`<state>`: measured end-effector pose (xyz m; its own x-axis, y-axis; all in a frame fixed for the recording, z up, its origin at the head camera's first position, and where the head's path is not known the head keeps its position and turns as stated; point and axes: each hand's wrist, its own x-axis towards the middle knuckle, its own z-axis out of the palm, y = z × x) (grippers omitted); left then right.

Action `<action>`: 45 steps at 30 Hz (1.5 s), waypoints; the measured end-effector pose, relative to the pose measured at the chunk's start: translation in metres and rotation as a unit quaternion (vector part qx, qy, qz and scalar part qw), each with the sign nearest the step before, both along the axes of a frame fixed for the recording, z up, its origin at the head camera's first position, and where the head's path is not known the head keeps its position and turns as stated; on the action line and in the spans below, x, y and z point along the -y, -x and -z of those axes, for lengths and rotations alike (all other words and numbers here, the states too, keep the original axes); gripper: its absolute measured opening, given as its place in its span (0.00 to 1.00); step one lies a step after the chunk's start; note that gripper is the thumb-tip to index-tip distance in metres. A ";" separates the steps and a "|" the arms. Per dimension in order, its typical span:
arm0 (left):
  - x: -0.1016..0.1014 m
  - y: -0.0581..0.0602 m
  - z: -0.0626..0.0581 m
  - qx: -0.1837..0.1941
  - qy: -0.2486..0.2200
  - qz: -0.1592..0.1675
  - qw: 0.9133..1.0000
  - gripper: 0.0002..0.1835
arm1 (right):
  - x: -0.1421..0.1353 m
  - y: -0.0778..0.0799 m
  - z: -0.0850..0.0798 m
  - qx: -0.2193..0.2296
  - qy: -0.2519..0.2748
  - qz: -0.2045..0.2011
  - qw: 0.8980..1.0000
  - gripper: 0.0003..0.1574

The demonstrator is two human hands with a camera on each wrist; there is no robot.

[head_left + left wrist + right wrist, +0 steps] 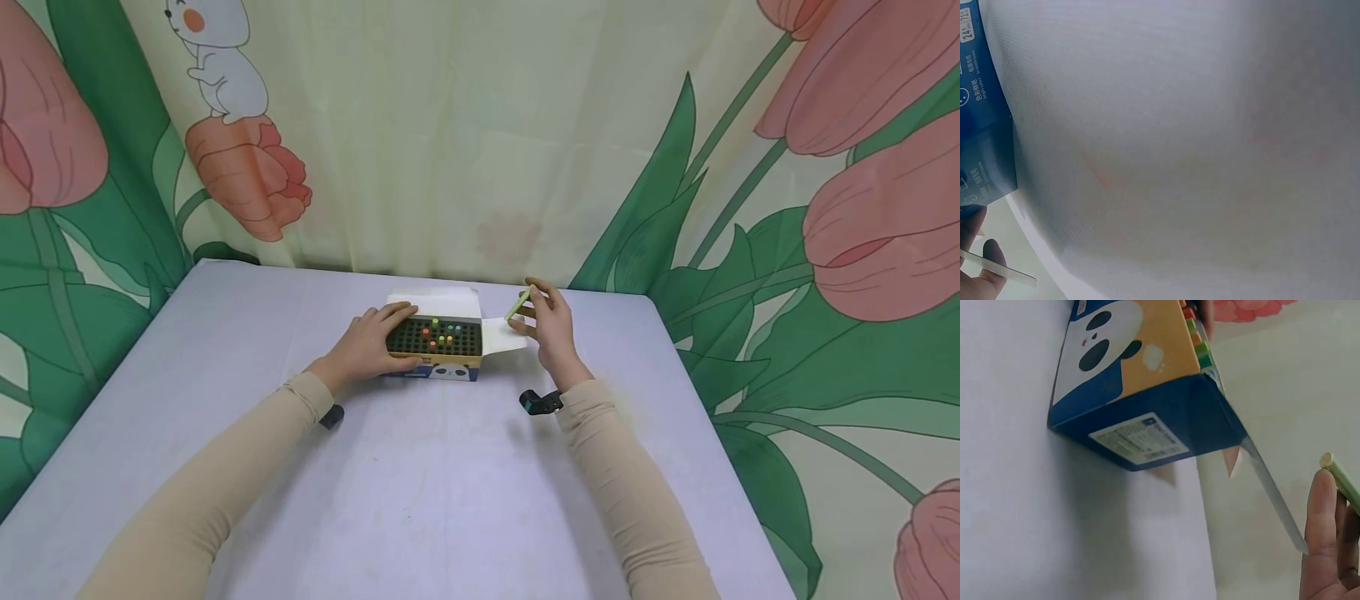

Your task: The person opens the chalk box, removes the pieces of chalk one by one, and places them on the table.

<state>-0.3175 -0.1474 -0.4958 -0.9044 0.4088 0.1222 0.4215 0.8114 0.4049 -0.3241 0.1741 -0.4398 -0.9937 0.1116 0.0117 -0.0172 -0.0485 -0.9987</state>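
A blue and yellow panda-printed box (453, 372) stands on the table with its top open. Inside is a black holed insert (405, 340), where several small coloured ends (442, 340) stand up. My left hand (367, 343) grips the box's left end, thumb along the front and fingers over the back edge. To the right, above the white side flap (501, 337), my right hand (553, 329) pinches a slim light green pen-like stick (517, 304) held at a slant. The right wrist view shows one round end of the stick (1344, 481) by a fingertip.
A white back flap (435, 300) rises behind the box. White cloth covers the table (427, 492). Beyond its far edge hangs a curtain (465, 150) printed with tulips and a rabbit. Dark wrist-camera mounts (540, 403) show below the wrists.
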 end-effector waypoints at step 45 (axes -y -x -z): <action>0.000 0.001 0.001 0.001 -0.004 -0.001 1.000 0.55 | -0.064 0.003 0.049 0.083 -0.102 0.096 0.987 0.22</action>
<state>-0.3187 -0.1472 -0.4965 -0.9059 0.4052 0.1232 0.4181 0.8095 0.4121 -0.3272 0.2377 -0.4888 -0.9446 0.3097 -0.1086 0.1587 0.1414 -0.9771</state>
